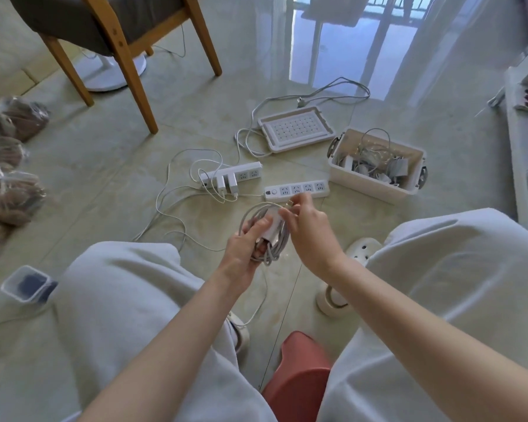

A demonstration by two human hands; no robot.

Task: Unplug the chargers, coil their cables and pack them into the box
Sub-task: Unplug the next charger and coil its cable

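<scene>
- left hand (244, 251) grips a white charger (272, 225), thumb on top, with its grey cable (276, 251) looped in a coil round the fingers
- right hand (308, 229) pinches the cable's plug end (289, 203) just above the coil
- both hands are just this side of the near strip (296, 189)
- box (369, 185) is right of that strip, open, with a tangle of packed chargers (375, 169) inside; lid (296, 129) lies behind it
- far strip (247, 173) has two chargers (226, 182) plugged in
</scene>
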